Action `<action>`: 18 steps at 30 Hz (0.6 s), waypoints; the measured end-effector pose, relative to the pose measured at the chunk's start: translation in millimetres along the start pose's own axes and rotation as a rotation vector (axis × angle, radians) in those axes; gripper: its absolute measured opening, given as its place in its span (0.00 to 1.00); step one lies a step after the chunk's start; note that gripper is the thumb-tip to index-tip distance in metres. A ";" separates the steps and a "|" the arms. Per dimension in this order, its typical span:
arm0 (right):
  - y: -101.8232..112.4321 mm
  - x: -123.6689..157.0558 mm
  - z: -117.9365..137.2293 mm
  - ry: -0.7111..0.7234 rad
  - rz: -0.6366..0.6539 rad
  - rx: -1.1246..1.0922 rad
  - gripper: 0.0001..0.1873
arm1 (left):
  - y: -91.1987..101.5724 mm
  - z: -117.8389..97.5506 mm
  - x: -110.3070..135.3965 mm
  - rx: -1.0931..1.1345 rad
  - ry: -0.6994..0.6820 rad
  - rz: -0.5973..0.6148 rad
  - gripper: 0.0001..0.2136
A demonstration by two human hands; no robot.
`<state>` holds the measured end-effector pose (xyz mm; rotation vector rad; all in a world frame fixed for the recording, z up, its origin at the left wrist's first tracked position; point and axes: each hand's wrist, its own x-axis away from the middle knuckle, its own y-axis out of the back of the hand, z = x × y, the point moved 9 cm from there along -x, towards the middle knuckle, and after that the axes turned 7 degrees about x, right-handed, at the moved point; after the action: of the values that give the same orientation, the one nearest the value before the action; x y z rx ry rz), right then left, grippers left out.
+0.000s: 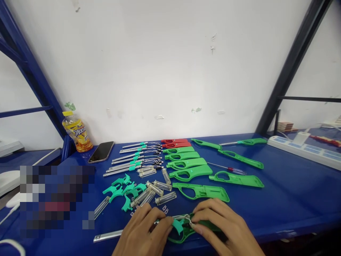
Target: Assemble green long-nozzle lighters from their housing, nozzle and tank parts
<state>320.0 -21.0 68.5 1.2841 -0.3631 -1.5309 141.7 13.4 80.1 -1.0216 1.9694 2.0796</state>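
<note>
A green lighter shell half (176,240) lies at the table's front edge, between my hands. In it sits a teal trigger (178,226), and a metal lighter tube (108,236) sticks out to the left from under my left hand. My left hand (149,229) is closed around the front end of the shell, fingertips beside the trigger. My right hand (223,225) pinches thin white wires (183,216) over the shell's handle. The handle end is mostly hidden under my right fingers.
Beyond my hands lie loose teal triggers (116,194), clear fuel tanks (165,198), metal tubes with wires (124,166), green shells (201,191) and a screwdriver (236,170). A phone (101,152) and a drink bottle (77,133) stand back left; a power strip (303,151) is right.
</note>
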 end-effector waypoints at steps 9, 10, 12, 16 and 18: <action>2.1 -0.2 2.1 0.005 -0.010 -0.015 0.09 | -10.9 3.8 3.5 0.065 -0.030 -0.003 0.13; 2.9 -1.0 3.1 0.008 -0.017 -0.014 0.10 | -10.4 4.0 2.6 0.082 -0.025 -0.011 0.13; 4.5 -2.6 5.2 0.012 -0.032 -0.013 0.13 | -8.6 4.7 0.2 0.123 -0.001 -0.027 0.12; 4.1 -4.4 7.0 0.003 -0.029 -0.019 0.14 | -4.3 2.9 -3.9 0.174 0.025 -0.057 0.11; 3.2 -4.4 6.5 -0.005 -0.019 -0.027 0.14 | -3.3 2.3 -4.8 0.186 0.027 -0.062 0.10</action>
<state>315.5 -21.0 75.7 1.2667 -0.3328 -1.5505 146.1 17.8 79.7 -1.0639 2.0697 1.8198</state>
